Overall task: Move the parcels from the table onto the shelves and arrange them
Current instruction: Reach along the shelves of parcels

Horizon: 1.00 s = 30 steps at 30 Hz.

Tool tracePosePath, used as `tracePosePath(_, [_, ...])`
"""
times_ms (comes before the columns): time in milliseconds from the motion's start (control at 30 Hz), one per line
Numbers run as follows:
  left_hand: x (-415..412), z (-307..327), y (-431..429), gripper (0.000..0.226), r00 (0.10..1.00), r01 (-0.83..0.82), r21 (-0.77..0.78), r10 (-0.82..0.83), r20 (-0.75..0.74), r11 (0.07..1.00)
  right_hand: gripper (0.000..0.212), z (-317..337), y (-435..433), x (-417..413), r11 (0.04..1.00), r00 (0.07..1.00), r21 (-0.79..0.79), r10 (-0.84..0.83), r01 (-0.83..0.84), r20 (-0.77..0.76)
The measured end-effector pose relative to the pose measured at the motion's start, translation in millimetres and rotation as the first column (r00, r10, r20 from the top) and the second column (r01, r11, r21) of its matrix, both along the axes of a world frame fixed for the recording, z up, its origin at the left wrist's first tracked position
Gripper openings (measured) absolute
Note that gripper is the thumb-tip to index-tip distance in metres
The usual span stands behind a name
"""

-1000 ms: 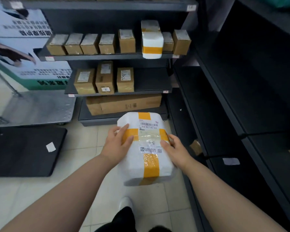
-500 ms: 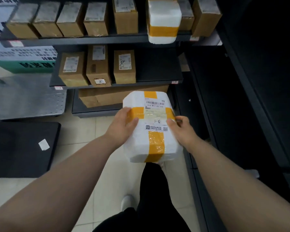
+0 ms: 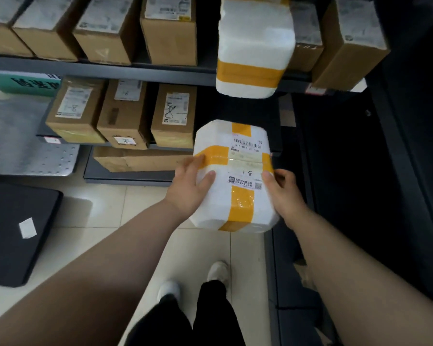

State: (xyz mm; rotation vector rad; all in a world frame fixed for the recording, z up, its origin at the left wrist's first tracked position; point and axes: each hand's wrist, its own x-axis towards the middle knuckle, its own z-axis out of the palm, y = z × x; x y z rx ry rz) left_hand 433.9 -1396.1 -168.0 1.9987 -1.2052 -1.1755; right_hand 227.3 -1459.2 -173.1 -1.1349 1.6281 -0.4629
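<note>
Taped parcel (image 3: pixel 235 176) below foam box (image 3: pixel 254 46), beside cartons (image 3: pixel 171 116)

Pale tiled floor (image 3: pixel 103 221) runs between dark shelves (image 3: pixel 135 71) at the far side and another dark rack (image 3: pixel 390 176) on the right. A black pad (image 3: pixel 8 245) lies near left, a perforated metal platform (image 3: pixel 23 148) beyond it, a green sign (image 3: pixel 23 82) far left

Parcel depot or stockroom, by the look of it: dark metal shelving (image 3: pixel 160 71) on the far side, rows of labelled cardboard boxes (image 3: pixel 170 116) with handwritten numbers, shelf-edge tags (image 3: pixel 315 89), metal platform trolley (image 3: pixel 23 146) far left on tiled floor (image 3: pixel 125 216).
</note>
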Motion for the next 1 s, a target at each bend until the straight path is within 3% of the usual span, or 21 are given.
tracePosePath(100, [7.8, -21.5, -35.4, 0.060, 0.999, -0.006, 0.042, 0.004, 0.041, 0.999, 0.048, -20.6, -37.5, 8.5, 1.000, 1.000, -0.023, 0.004, -0.004, -0.001])
tracePosePath(367, [30.2, -93.3, -114.9, 0.059, 0.998, 0.067, -0.153, -0.069, -0.003, 0.986, 0.049, -82.8, -135.4, 30.8, 0.986, 1.000, -0.163, -0.025, 0.026, 0.008])
tracePosePath(467, [45.8, -116.6, -144.1, 0.062, 0.967, 0.164, -0.181, -0.122, 0.223, 0.970, 0.050, -106.4, -165.6, 45.1, 0.975, 1.000, -0.222, -0.017, 0.016, -0.004])
tracePosePath(600, [60.6, -132.7, -175.7, 0.053, 0.790, 0.348, -0.100, -0.234, 0.567, 0.932, 0.052, -136.8, -196.1, 66.9, 0.967, 1.000, -0.254, -0.004, 0.002, -0.007])
tracePosePath(733, [67.3, -141.1, -197.2, 0.052, 0.484, 0.486, 0.012, -0.281, 0.829, 0.874, 0.054, -155.9, -212.3, 81.9, 0.966, 0.998, -0.250, 0.063, -0.063, -0.008])
tracePosePath(833, [69.3, -140.4, -211.5, 0.053, 0.273, 0.524, 0.117, -0.296, 0.915, 0.844, 0.055, -159.9, -216.5, 84.7, 0.970, 0.995, -0.223, 0.101, -0.101, -0.007])
tracePosePath(933, [70.8, -136.2, -217.5, 0.051, 0.273, 0.541, 0.118, -0.306, 0.912, 0.833, 0.051, -153.4, -212.2, 83.7, 0.956, 0.983, -0.235, 0.184, -0.174, 0.023])
tracePosePath(1000, [72.4, -130.1, -216.2, 0.052, 0.292, 0.519, 0.128, -0.316, 0.903, 0.845, 0.055, -148.2, -210.0, 80.3, 0.916, 0.967, -0.313, 0.235, -0.253, -0.094])
